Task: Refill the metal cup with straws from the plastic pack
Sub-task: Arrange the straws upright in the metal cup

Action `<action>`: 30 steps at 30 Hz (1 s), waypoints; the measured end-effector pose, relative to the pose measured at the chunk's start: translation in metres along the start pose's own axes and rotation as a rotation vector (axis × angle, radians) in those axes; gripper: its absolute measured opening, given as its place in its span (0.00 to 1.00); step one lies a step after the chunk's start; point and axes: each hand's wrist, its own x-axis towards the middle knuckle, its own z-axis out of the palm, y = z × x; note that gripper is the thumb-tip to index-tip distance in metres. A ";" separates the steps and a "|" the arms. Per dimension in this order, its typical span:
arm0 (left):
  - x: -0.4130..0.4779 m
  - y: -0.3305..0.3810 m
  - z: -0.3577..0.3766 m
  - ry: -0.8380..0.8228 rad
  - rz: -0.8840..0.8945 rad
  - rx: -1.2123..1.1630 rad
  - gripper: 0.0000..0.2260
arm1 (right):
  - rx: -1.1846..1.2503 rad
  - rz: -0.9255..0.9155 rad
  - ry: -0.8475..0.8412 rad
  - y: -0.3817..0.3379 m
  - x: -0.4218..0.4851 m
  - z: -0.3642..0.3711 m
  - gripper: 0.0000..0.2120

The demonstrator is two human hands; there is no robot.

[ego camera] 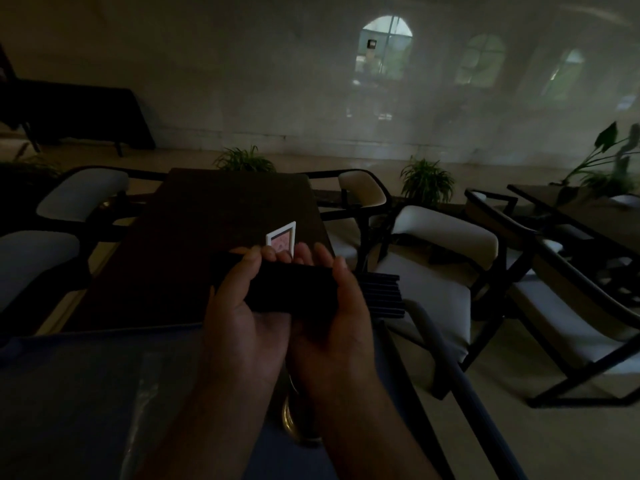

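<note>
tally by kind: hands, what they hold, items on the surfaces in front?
hands: 2 (left hand, right hand)
straw bundle: 1, held by both
metal cup: 1, mostly hidden
plastic pack: 1
framed card: 1
total: 6

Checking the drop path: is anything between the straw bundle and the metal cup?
Only the person's own wrists: the metal cup glints low between them, mostly hidden. The left hand and right hand hold the straws beyond it. Nothing else visible.
</note>
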 end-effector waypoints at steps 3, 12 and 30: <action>-0.004 -0.006 0.000 0.040 -0.003 0.001 0.03 | 0.043 -0.051 0.075 -0.010 0.000 0.000 0.08; -0.010 -0.019 0.004 0.042 -0.015 0.000 0.04 | 0.120 -0.179 0.173 -0.033 0.002 -0.005 0.09; -0.025 -0.029 -0.032 0.246 -0.257 -0.044 0.10 | -0.370 -0.436 0.055 -0.065 0.006 -0.016 0.08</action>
